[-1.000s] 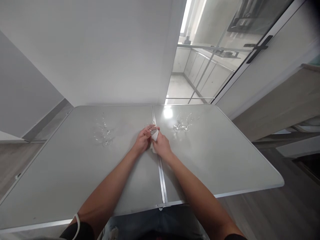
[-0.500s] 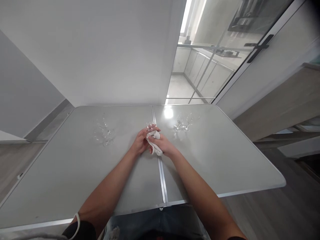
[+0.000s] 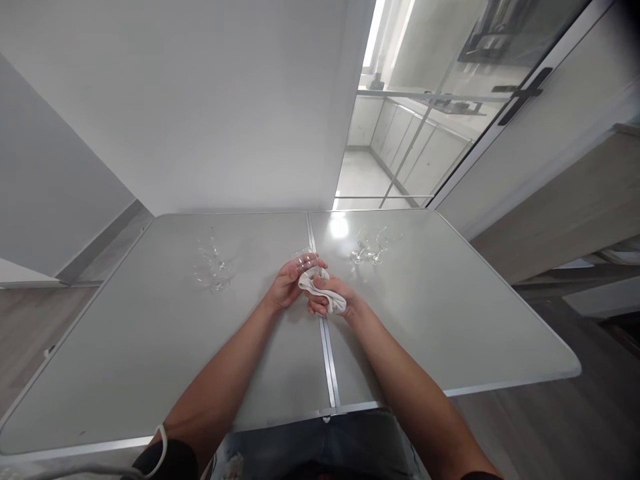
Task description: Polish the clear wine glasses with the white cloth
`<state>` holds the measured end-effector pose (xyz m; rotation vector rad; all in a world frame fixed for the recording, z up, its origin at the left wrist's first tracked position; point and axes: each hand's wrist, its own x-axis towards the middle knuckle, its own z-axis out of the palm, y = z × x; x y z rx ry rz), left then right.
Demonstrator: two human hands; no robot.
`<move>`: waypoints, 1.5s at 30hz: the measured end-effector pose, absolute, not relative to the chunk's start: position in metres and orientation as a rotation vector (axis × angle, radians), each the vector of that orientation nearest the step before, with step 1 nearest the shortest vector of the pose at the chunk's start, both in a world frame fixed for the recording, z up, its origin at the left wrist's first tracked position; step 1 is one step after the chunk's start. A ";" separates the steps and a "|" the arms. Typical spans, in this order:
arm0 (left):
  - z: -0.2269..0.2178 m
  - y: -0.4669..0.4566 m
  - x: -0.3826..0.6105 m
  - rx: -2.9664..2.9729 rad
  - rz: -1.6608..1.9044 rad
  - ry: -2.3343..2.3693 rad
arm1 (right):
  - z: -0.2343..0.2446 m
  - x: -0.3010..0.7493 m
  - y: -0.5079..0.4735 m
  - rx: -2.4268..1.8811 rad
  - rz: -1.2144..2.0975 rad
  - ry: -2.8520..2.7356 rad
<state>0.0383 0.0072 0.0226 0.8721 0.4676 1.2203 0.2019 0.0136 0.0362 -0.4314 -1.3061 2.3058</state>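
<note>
Above the grey table (image 3: 425, 327), near its central seam (image 3: 327, 360), the left hand (image 3: 284, 285) curls around a clear glass (image 3: 304, 260); the right hand (image 3: 337, 290) pinches a white cloth (image 3: 320, 292) at its near end. Further clear glassware (image 3: 358, 257) rests in 2 groups, left and right.

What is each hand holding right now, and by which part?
The left hand holds a clear glass by its side; the right hand holds a white cloth, bunched under the thumb. The glass's nearer end is hidden.
</note>
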 end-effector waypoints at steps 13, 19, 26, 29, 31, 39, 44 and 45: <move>0.016 0.007 0.038 0.877 1.277 0.450 | 0.036 0.195 0.010 -0.584 2.076 -1.531; 0.018 0.009 0.038 0.866 1.288 0.480 | 0.036 0.193 0.011 -0.698 1.958 -1.530; 0.016 0.020 0.044 0.826 1.530 0.548 | 0.041 0.187 0.009 -1.159 0.853 -1.660; 0.017 0.024 0.039 0.725 1.667 0.567 | 0.045 0.189 0.005 -1.069 0.777 -1.291; 0.017 0.025 0.036 0.671 1.743 0.586 | 0.043 0.191 0.008 -1.090 0.752 -1.071; 0.018 0.024 0.040 0.705 1.789 0.608 | 0.023 0.173 0.017 -1.133 1.344 -0.685; 0.012 0.028 0.048 0.792 1.738 0.719 | 0.025 0.166 0.015 -0.966 1.485 -0.541; 0.010 0.029 0.049 0.807 1.733 0.741 | 0.026 0.166 0.015 -0.946 1.501 -0.537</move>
